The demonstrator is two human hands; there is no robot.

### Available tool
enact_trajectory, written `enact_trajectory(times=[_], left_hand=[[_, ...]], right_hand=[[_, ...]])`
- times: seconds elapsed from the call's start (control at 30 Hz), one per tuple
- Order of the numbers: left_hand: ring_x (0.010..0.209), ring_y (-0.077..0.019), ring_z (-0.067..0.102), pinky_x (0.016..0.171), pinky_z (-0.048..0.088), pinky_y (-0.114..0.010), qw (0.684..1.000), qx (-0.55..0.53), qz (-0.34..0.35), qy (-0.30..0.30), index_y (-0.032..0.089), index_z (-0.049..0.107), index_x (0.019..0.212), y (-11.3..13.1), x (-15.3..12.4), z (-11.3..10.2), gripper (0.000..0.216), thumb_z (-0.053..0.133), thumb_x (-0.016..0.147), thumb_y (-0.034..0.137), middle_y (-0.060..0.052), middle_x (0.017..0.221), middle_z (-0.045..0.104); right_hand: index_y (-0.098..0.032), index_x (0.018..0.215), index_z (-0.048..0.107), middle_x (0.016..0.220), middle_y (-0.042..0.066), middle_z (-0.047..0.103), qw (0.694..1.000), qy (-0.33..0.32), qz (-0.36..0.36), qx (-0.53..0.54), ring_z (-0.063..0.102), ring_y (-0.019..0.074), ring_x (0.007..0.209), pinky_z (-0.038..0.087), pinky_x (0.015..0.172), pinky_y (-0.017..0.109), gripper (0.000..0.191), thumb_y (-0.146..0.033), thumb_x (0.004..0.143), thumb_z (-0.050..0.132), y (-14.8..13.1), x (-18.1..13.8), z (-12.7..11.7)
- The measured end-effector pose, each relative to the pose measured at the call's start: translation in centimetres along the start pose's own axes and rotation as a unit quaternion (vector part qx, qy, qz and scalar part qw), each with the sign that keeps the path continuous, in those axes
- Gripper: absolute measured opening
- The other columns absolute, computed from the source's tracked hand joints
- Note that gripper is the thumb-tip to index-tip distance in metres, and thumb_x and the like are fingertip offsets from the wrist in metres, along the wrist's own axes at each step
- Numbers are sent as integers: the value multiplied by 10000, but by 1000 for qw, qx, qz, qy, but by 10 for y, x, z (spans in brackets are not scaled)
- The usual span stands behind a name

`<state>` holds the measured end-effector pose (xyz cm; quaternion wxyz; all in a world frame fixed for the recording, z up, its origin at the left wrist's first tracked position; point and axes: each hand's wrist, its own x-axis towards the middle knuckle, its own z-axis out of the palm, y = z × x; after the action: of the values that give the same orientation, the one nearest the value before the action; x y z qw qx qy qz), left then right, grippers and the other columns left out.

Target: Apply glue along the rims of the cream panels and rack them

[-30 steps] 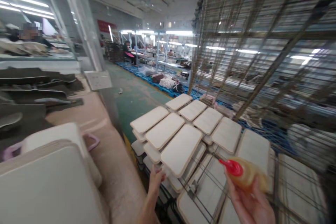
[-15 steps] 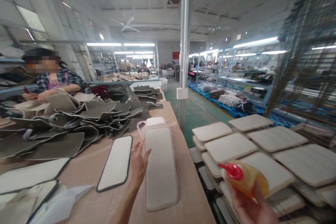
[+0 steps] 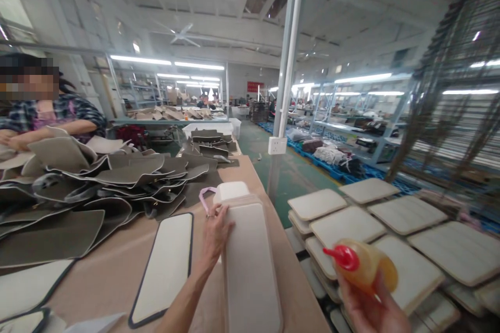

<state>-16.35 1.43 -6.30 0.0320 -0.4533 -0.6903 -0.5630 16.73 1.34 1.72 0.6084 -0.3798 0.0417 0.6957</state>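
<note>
head view, amber red-capped glue bottle [image 3: 365, 269], beige pad [image 3: 250, 265]

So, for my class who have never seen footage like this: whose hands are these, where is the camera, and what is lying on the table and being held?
There is no machine here. The picture comes from a camera worn on a person's head, looking forward and down, so the two bare hands at the bottom are that person's own. The left hand rests on the edge of a stack of long pale padded panels on the brown worktable. The right hand has a grip on a squeeze bottle of amber liquid with a red nozzle. Beside the stack lies a white panel with dark edging, and further left a heap of grey cut pieces. To the right are stacks of pale boards. Another person works at the far left.
</note>
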Motion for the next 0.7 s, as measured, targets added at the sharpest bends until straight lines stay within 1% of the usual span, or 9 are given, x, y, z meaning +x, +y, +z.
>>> enact_trajectory(times=[0.1, 0.2, 0.27, 0.33, 0.4, 0.47, 0.53, 0.6, 0.7], left_hand=[[1073, -321, 557, 970, 454, -461, 999, -47, -9, 9, 212, 732, 960, 7, -2, 0, 342, 724, 623, 152, -115, 1157, 609], [1090, -302, 577, 946, 474, -415, 982, -169, -85, -19, 211, 722, 1040, 19, -23, 8, 364, 711, 675, 221, -95, 1124, 649], [1038, -277, 610, 899, 494, -367, 957, -239, -159, -36, 213, 694, 1138, 30, -45, 16, 420, 700, 722, 275, -77, 1025, 693], [915, -266, 645, 808, 520, -346, 936, -268, -223, -45, 184, 656, 1215, 43, -65, 22, 500, 701, 743, 341, -64, 876, 713], [833, -265, 655, 744, 527, -339, 925, -282, -241, -77, 142, 663, 1202, 60, -75, 21, 531, 706, 735, 390, -65, 828, 721], [864, -274, 658, 770, 520, -332, 921, -297, -216, -129, 132, 726, 1078, 80, -73, 12, 456, 741, 688, 369, -67, 874, 739], [900, -276, 655, 801, 507, -313, 912, -302, -196, -198, 153, 770, 938, 103, -64, -3, 342, 787, 619, 275, -42, 847, 746], [840, -259, 656, 759, 498, -290, 883, -300, -209, -293, 144, 780, 872, 128, -54, -22, 278, 784, 594, 164, -27, 761, 735], [730, -205, 624, 647, 447, -221, 839, -263, -227, -418, 103, 781, 872, 161, -49, -51, 275, 752, 600, 78, -22, 703, 710]], right_hand=[[-161, 913, 728, 772, 81, 776, 1000, -10, -7, 2, 742, 199, 627, 614, 515, 244, 267, -354, 921, 543, 3, 0, 2], [-165, 944, 732, 783, 66, 777, 999, -31, -25, 10, 745, 183, 659, 617, 560, 235, 227, -329, 901, 582, 5, 0, 3], [-173, 953, 737, 806, 59, 780, 998, -54, -43, 7, 744, 176, 681, 617, 596, 234, 204, -327, 862, 639, 4, -2, 6], [-189, 938, 742, 836, 50, 782, 994, -81, -67, -1, 742, 173, 700, 615, 626, 237, 197, -323, 797, 715, 1, -7, 10], [-202, 933, 746, 883, 46, 782, 988, -117, -95, -18, 741, 175, 729, 611, 651, 238, 260, -317, 705, 795, -6, -13, 16], [-215, 951, 745, 948, 46, 777, 979, -156, -128, -36, 738, 176, 771, 604, 683, 233, 379, -302, 601, 861, -15, -19, 23], [-225, 991, 737, 1027, 48, 764, 963, -204, -166, -54, 730, 179, 845, 594, 744, 239, 492, -307, 532, 894, -25, -24, 29], [-226, 1033, 723, 1064, 52, 753, 941, -261, -201, -78, 715, 198, 925, 577, 840, 286, 561, -326, 510, 899, -35, -28, 33], [-195, 1068, 705, 952, 68, 763, 908, -331, -218, -137, 713, 244, 909, 541, 932, 421, 627, -325, 486, 899, -46, -32, 35]])
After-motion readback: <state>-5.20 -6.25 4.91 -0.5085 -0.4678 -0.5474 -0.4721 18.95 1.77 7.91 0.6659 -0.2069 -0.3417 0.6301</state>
